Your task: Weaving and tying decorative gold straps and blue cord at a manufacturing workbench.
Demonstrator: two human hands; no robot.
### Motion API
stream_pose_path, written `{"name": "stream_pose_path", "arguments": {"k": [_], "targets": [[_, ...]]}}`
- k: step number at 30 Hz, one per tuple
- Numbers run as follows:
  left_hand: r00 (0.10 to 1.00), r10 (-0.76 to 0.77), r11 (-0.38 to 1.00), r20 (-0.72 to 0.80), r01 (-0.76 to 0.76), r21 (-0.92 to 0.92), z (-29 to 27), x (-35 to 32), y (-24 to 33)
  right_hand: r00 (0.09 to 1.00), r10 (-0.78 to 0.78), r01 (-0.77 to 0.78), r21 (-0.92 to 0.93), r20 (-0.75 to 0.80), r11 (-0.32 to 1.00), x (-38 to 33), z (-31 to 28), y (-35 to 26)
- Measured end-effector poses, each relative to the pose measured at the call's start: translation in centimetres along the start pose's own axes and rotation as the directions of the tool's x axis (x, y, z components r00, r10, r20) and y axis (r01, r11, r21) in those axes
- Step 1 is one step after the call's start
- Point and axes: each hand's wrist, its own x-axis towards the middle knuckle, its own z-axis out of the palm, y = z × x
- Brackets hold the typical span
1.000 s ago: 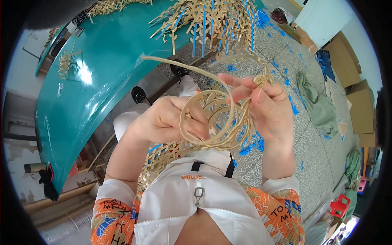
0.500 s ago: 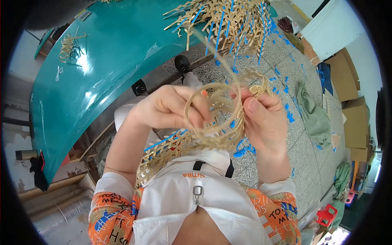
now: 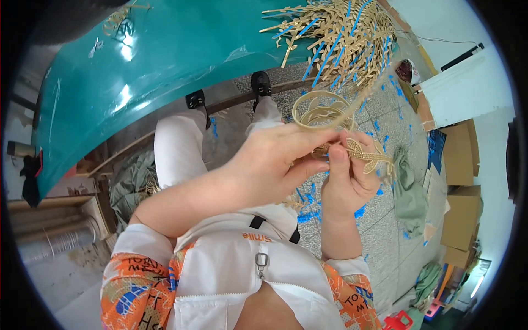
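Observation:
My left hand (image 3: 275, 157) is closed in a pinch, its fingertips meeting those of my right hand (image 3: 349, 179). Between them runs a gold leaf-shaped trim (image 3: 366, 155), its beaded leaves lying across the fingers of my right hand, which also pinches it. Loops of a gold strip (image 3: 300, 113) coil just beyond my left fingers. One blurred end rises toward the upper right. My fingers cover the spot where the strip passes between the two hands.
A teal-covered table (image 3: 181, 49) curves across the far left, bearing a pile of gold leaf strips with blue strips (image 3: 344, 41) at its right end. Blue scraps (image 3: 313, 217) litter the speckled floor. Green cloth (image 3: 410, 192) and cardboard boxes (image 3: 459, 159) lie to the right.
My left hand has moved right to meet my right hand. The coil now sits beyond my fingers instead of between my hands. The trim across my lap is mostly out of sight, and the view has shifted.

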Motion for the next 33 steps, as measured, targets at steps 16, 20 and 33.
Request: {"name": "stream_pose_path", "arguments": {"k": [16,20,33], "targets": [[0.988,-0.075,0.996,0.135,0.081,-0.034,-2.2,-0.6,1.3,0.926,0.344,-0.361,0.63,0.155,0.688,-1.8,-5.8,-0.9],[0.971,-0.156,0.981,0.18,0.173,-0.083,-2.8,-1.1,1.5,0.972,0.234,-0.224,0.336,0.011,0.915,-0.6,-7.0,-2.8],[0.974,0.002,0.92,0.225,0.086,-0.382,-3.7,-2.1,0.0,0.989,0.043,-0.058,0.099,0.141,0.993,4.9,-4.6,-2.0]]}}
